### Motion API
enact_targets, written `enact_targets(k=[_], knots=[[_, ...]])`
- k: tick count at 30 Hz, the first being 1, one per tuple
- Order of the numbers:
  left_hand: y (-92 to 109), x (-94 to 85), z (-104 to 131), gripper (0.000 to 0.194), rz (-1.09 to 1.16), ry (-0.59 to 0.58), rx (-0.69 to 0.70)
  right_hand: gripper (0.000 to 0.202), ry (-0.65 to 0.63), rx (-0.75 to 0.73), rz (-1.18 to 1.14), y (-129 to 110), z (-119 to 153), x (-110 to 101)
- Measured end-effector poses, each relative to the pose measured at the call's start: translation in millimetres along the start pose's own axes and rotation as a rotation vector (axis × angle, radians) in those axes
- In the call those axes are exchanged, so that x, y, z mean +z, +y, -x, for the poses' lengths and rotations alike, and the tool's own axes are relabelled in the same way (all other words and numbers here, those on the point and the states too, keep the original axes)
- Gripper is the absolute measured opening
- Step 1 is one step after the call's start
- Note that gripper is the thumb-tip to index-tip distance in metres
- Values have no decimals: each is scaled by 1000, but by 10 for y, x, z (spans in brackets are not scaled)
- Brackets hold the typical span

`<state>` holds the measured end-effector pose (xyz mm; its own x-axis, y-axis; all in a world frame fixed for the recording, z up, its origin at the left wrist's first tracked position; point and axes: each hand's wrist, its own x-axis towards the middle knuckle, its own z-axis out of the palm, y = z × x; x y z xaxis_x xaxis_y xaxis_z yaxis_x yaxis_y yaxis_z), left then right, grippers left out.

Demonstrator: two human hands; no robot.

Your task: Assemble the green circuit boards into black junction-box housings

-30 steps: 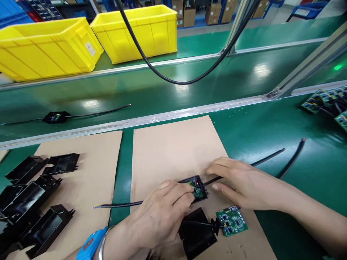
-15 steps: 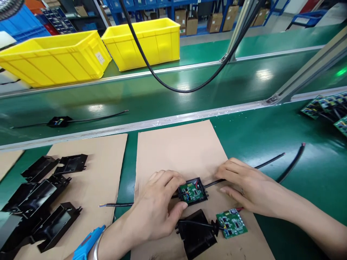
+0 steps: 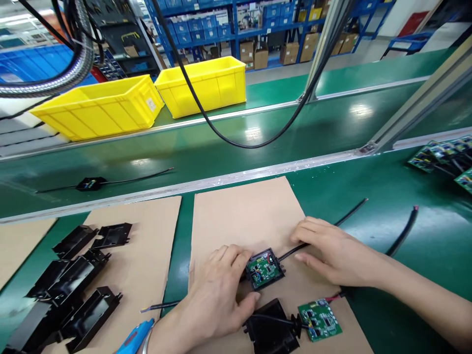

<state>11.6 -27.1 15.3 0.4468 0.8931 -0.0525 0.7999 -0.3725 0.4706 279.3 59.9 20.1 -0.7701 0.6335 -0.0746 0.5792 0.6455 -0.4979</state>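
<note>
A small black case with a green circuit board inside lies on the middle cardboard sheet. My left hand grips its left side, thumb at the lower left corner and fingers at the upper left. From the case's right side runs a black cable, and my right hand has its fingers closed round it. Below the case sit a black housing part with a cable across it and a second green board with a red wire. A bare cable end sticks out left of my left wrist.
Several black housings lie on the left cardboard sheet. A cabled black unit is beyond the metal rail. Yellow bins stand at the back, under a hanging cable. Green boards are stacked at right.
The view has tilted up, so most things sit lower in the picture. The far end of the cable in my right hand has swung left. Both hands keep nearly the same hold.
</note>
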Motion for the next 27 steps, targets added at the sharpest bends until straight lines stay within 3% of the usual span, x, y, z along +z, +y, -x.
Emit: enact_targets(k=[7, 11, 16, 21, 25, 27], knots=[[136, 27, -75, 47, -208, -99, 317, 20, -27, -65, -105, -164, -87, 72], [117, 137, -85, 52, -299, -119, 356, 16, 4, -84, -87, -94, -97, 207], [160, 147, -134, 54, -296, -130, 304, 17, 42, -109, -126, -58, -127, 305], [100, 24, -75, 53, -163, -118, 275, 15, 43, -73, -101, 18, -57, 167], [-106, -15, 144, 65, -133, 18, 92, 12, 10, -24, 24, 169, 55, 44], [-218, 2, 185, 57, -124, 67, -1, 8, 8, -19, 74, 235, 58, 32]])
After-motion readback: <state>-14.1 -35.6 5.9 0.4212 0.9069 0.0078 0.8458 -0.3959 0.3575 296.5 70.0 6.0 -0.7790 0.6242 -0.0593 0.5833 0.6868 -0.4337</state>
